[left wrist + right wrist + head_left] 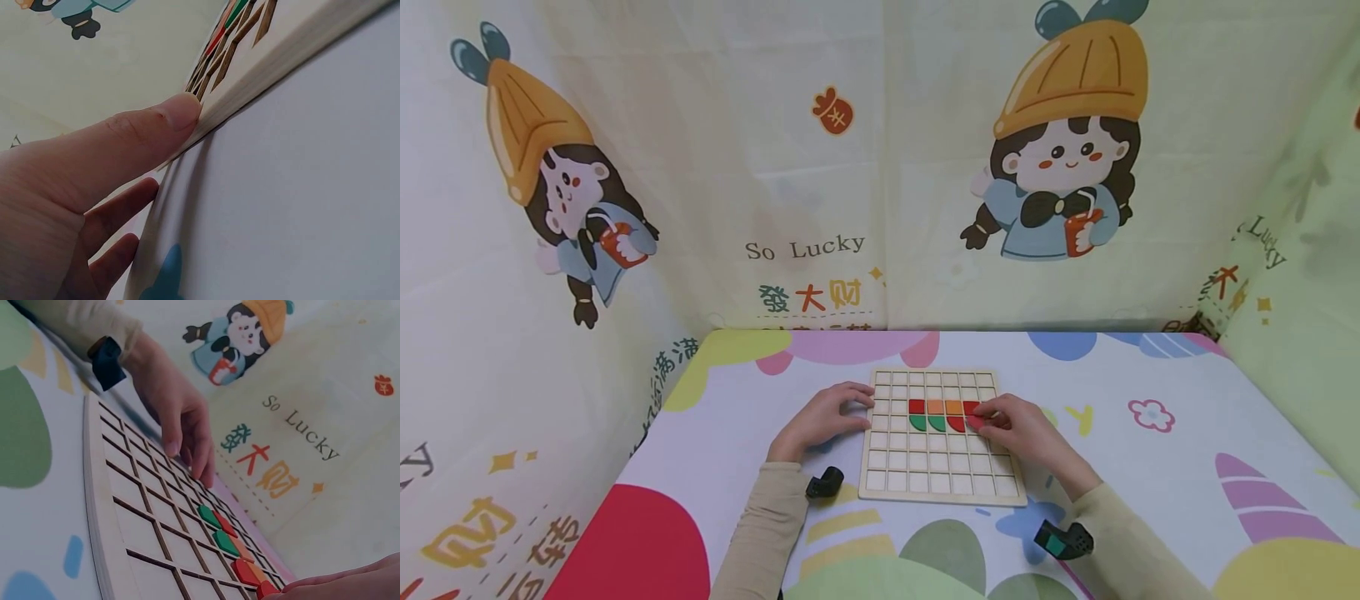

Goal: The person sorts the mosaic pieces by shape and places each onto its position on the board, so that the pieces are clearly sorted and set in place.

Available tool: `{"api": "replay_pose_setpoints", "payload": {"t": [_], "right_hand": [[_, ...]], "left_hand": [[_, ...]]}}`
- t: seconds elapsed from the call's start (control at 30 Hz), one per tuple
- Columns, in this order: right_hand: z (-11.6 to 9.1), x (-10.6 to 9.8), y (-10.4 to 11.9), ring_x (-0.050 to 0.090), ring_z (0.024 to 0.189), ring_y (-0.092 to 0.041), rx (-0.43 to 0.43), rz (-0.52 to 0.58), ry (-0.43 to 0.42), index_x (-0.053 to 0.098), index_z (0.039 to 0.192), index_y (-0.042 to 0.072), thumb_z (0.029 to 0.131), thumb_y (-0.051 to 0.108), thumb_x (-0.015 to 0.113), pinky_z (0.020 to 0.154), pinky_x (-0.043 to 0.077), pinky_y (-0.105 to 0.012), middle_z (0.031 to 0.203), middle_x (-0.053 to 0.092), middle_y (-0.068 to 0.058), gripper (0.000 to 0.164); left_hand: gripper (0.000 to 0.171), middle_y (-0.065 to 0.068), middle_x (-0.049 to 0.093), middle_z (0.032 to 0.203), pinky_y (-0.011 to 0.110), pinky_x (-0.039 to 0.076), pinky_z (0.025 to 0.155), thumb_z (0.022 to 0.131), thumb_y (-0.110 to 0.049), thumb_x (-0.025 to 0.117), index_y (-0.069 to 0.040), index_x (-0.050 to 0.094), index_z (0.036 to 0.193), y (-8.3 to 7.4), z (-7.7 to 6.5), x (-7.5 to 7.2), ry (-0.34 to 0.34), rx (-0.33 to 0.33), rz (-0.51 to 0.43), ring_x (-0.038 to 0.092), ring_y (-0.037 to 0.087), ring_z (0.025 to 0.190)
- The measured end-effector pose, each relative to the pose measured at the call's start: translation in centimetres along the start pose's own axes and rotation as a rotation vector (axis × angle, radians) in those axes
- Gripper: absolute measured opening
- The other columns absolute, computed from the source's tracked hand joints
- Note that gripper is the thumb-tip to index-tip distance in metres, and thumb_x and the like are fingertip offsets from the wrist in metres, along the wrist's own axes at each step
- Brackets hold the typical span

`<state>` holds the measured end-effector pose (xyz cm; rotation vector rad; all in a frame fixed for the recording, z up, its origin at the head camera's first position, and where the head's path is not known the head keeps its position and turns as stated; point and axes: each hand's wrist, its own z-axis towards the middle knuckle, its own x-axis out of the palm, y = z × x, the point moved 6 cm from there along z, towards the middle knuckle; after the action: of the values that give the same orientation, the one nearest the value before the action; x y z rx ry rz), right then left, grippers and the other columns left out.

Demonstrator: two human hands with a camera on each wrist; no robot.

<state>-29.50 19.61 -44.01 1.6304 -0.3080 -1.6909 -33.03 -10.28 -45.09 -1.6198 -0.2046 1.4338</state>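
A wooden grid board (943, 482) lies flat on the table. A row of squares crosses its middle: a red square (917, 407), two orange squares and another red square. Below them come two green quarter-circles (917, 422), then a red quarter-circle (956, 424). At the right end of this lower row, my right hand (1033, 432) pinches another red quarter-circle (974, 422) between thumb and fingers, low over its cell. My left hand (826, 417) rests at the board's left edge, its thumb (156, 125) touching the wooden frame and the fingers loosely extended.
The table wears a white cloth (1150, 500) printed with coloured shapes. A patterned curtain (925, 208) hangs behind and at both sides. Small black devices sit at the left wrist (825, 482) and the right wrist (1064, 540).
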Motion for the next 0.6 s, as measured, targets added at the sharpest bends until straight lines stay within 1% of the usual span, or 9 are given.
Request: {"api": "replay_pose_setpoints", "payload": {"t": [0.23, 0.6], "right_hand": [[-0.02, 0.47, -0.12, 0.055, 0.078, -0.012, -0.006, -0.042, 0.008, 0.071, 0.104, 0.009, 0.084, 0.010, 0.076, 0.070, 0.051, -0.028, 0.098, 0.062, 0.000, 0.020], [0.08, 0.44, 0.01, 0.052, 0.076, -0.012, -0.006, -0.077, 0.000, 0.072, 0.104, 0.007, 0.085, 0.010, 0.075, 0.066, 0.049, -0.028, 0.096, 0.061, -0.002, 0.020]], "left_hand": [[0.028, 0.004, 0.059, 0.133, 0.043, 0.036, 0.111, 0.085, -0.014, 0.076, -0.006, 0.071, 0.111, -0.13, -0.08, -0.03, 0.003, -0.002, 0.002, 0.048, 0.025, 0.131], [0.028, 0.004, 0.059, 0.133, 0.044, 0.036, 0.111, 0.085, -0.016, 0.076, -0.007, 0.071, 0.112, 0.04, -0.02, 0.02, 0.006, 0.004, 0.006, 0.048, 0.025, 0.130]]}}
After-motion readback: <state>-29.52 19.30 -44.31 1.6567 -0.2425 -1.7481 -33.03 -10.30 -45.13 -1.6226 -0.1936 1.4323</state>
